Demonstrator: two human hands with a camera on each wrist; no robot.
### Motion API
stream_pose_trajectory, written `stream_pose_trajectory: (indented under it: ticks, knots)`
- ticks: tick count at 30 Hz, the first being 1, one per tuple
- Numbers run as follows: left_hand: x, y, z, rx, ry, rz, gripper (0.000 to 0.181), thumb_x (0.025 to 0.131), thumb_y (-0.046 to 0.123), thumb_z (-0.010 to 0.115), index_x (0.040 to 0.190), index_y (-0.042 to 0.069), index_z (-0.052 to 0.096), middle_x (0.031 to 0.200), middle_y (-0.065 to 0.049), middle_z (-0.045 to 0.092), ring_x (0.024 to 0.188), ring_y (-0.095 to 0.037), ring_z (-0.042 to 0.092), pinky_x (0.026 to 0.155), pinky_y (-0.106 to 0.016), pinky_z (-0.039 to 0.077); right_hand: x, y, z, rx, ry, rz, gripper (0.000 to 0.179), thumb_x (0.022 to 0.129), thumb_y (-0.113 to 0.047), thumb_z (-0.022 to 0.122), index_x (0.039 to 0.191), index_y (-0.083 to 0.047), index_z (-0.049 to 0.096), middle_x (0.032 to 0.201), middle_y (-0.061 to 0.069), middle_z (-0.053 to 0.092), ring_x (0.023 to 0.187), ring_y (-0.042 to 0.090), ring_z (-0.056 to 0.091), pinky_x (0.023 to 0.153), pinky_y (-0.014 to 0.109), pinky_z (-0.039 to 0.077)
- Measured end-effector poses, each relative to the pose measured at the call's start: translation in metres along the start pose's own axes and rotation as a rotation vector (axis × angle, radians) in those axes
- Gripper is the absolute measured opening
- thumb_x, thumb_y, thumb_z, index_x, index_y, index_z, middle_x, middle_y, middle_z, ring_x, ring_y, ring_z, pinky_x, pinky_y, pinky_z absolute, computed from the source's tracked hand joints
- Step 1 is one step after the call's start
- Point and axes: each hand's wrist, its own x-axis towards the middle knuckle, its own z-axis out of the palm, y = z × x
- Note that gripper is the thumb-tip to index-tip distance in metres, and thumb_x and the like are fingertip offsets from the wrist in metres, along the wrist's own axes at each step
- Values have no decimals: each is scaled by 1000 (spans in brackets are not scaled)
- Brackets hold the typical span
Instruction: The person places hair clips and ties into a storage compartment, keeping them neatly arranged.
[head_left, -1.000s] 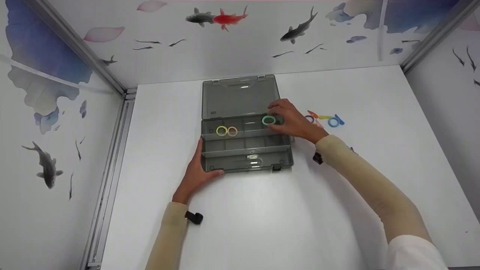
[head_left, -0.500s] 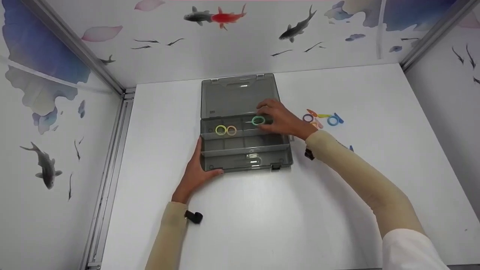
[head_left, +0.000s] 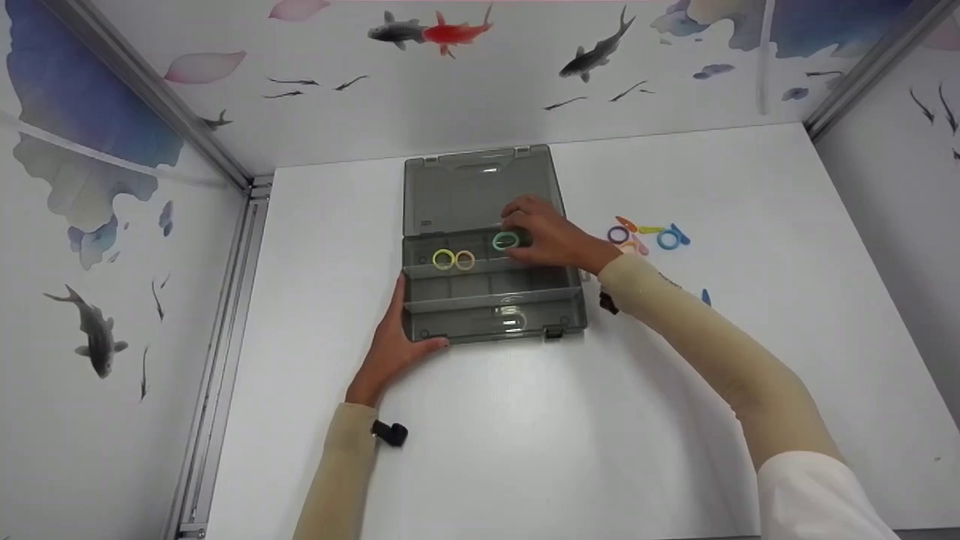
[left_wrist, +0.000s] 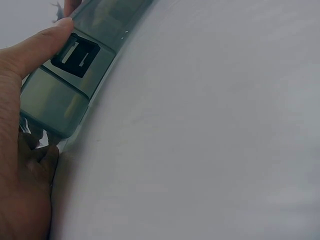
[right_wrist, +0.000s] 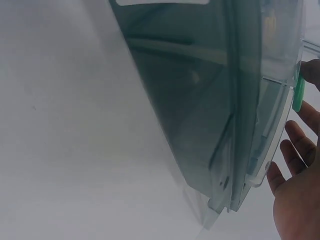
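Observation:
A grey see-through divider box (head_left: pixel 491 306) lies with its lid (head_left: pixel 480 195) folded back. My left hand (head_left: pixel 390 346) rests around its near left corner, fingers along the left side, thumb on the front wall near a black latch (left_wrist: pixel 76 55) in the left wrist view. Over the back compartment, my right hand (head_left: pixel 551 236) pinches a green ring (head_left: pixel 495 244) between thumb and index finger. The right wrist view shows this green ring (right_wrist: pixel 298 93) edge-on; the other fingers are apart from it. A yellow ring (head_left: pixel 435 261) and a peach ring (head_left: pixel 473 261) sit side by side in the back compartment.
Right of the box lie a purple ring (head_left: pixel 610 235), a blue ring (head_left: pixel 660 239) and several small coloured strips, such as an orange one (head_left: pixel 625 224). A blue piece (head_left: pixel 706 297) shows beyond the right sleeve. Printed walls enclose the white table (head_left: pixel 525 465).
My right hand has moved left with the green ring, from the box's right side toward the yellow and peach rings. My left hand stays at the corner.

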Motion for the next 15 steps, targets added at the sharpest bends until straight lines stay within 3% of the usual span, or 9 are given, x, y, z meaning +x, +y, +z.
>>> stream_pose_trajectory:
  ticks: [15]
  knots:
    - [1, 0, 1, -1, 5, 5, 141, 82, 44, 100, 180, 24, 1, 185, -7, 7, 170, -32, 11, 135, -57, 17, 15, -13, 2, 20, -26, 19, 38, 99, -23, 83, 125, 3, 76, 143, 22, 61, 135, 39, 54, 114, 56, 45]
